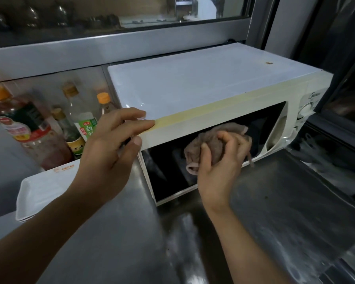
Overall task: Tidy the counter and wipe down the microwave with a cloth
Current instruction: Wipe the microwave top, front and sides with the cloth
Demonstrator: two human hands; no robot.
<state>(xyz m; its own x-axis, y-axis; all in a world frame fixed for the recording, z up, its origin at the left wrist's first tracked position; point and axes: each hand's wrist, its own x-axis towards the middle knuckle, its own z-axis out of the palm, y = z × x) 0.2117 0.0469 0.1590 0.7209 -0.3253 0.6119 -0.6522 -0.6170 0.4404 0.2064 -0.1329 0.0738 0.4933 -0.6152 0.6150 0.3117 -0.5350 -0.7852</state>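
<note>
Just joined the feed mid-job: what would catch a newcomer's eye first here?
The right hand grips a bunched brown cloth against the dark door window of the white microwave, centre frame. The left hand rests on the microwave's top left front corner. Sauce bottles stand at left behind a white tray.

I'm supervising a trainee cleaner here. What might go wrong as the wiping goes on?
1. The bottles stand close beside the microwave; if the left hand on its corner shoves it sideways, they may topple.
2. The cloth gripped by the right hand is on the door; a sweep rightward might turn the control knobs.
</note>
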